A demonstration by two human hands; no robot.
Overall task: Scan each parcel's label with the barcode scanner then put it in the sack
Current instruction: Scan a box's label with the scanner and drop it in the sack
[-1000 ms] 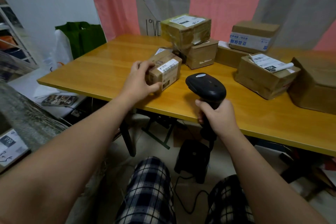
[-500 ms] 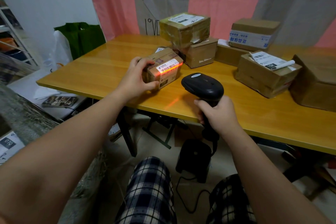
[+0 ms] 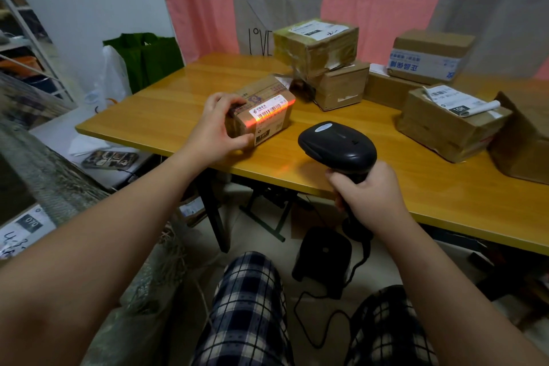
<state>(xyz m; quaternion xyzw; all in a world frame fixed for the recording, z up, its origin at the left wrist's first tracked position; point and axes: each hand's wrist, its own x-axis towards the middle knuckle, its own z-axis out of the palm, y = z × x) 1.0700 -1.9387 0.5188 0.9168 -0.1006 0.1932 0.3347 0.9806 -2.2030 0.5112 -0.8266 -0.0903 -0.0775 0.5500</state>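
Scanning the box (image 3: 264, 128) on the table (image 3: 166, 110).
The red light is now on its label (image 3: 270, 108), so packing comes next. Left hand (image 3: 218, 128) holds the box; right hand (image 3: 368, 196) grips the scanner (image 3: 337, 147).

Wooden tabletop (image 3: 166, 116), orange-yellow. Small labelled parcel (image 3: 267, 116) rests mid-frame, nearest me. Just behind it, a two-box stack (image 3: 341, 89). Right of frame: labelled box (image 3: 445, 125), flat box (image 3: 383, 92) behind it, another box (image 3: 523, 151) at the edge.

Seven parcels (image 3: 261, 110); one barcode scanner (image 3: 337, 144); two hands (image 3: 217, 128); one table (image 3: 166, 116).
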